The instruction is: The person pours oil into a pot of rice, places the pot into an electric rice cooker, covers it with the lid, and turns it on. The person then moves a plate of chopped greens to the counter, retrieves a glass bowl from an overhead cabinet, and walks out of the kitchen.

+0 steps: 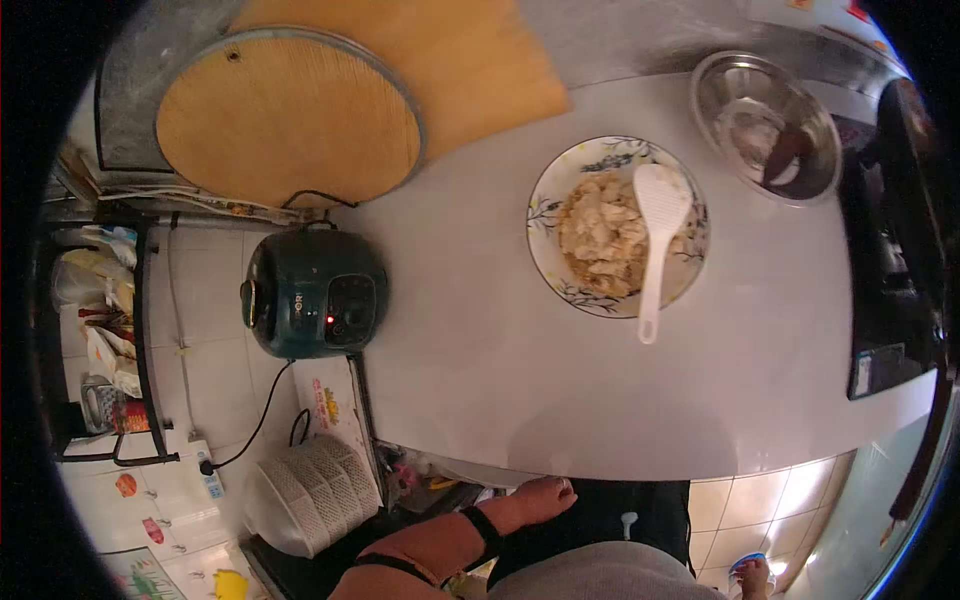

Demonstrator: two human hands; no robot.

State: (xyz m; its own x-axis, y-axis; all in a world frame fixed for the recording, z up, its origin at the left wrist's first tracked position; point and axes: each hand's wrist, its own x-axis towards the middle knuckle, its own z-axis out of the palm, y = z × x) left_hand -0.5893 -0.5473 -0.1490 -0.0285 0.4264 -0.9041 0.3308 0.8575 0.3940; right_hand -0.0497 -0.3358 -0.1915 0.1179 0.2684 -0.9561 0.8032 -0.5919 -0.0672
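My left hand [548, 498] is low in front of my body, just below the counter's front edge. Its fingers look curled in, and nothing shows in them. My right hand is out of view. The nearest dish on the counter is a patterned bowl [548, 255] holding a pale, lumpy food [603, 232]. Across it lies a white rice paddle [660, 205], its handle reaching over the near rim. Farther back on the right stands a metal basin [712, 90] with a dark-handled utensil [788, 155] in it.
A dark green electric cooker [315, 290], its red light lit, stands at the counter's left end. Behind it leans a round wooden board [290, 115]. A black stove [880, 250] is on the right. At lower left are a white basket [318, 495] and a wall rack [150, 400].
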